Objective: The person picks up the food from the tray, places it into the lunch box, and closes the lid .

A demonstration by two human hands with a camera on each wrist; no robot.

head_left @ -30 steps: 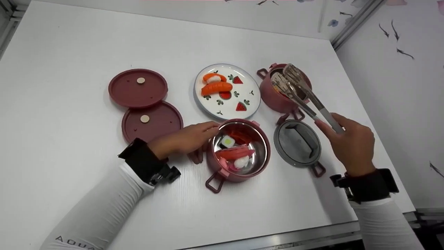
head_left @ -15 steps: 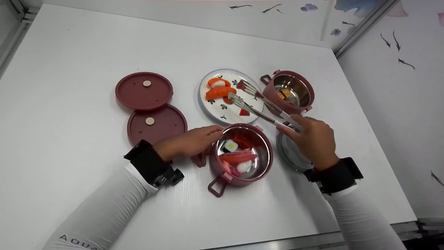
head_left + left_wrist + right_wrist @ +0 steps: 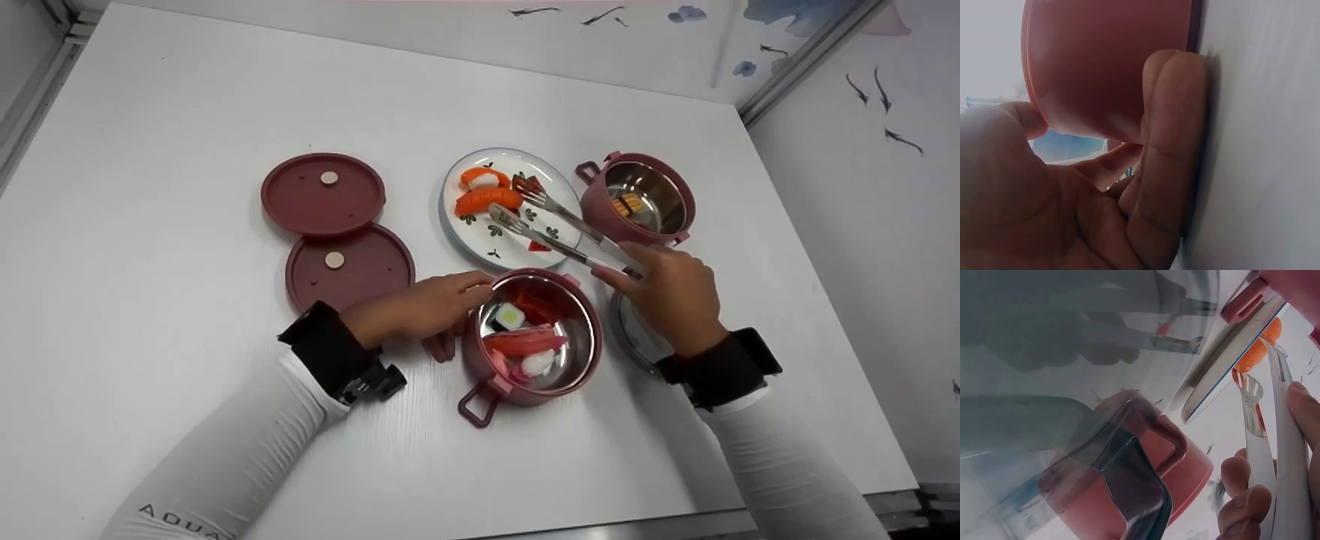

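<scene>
My left hand [image 3: 442, 304] rests against the outer wall of the near pink pot [image 3: 491, 375], fingertips at its rim. In the left wrist view, fairly straight fingers [image 3: 1171, 146] lie along the wall, close to the table. Inside the pot are a toy sushi roll [image 3: 510, 316], a red-pink piece [image 3: 525, 343] and a white piece [image 3: 538, 364]. My right hand [image 3: 667, 292] holds serving tongs [image 3: 559, 244]. The parted tips hover over the patterned plate [image 3: 480, 240], right beside the orange toy shrimp sushi [image 3: 487, 200]. Another orange-and-white piece [image 3: 484, 178] lies behind it.
A second pink pot [image 3: 611, 206] with a yellow piece [image 3: 626, 204] stands at the back right. Two dark red lids [image 3: 322, 202] overlap at the left. A grey see-through lid [image 3: 637, 330] lies partly under my right hand.
My right hand has brought the tongs left, from above the far pot to the plate, then slightly closer to the orange pieces. The left hand keeps its place on the near pot.
</scene>
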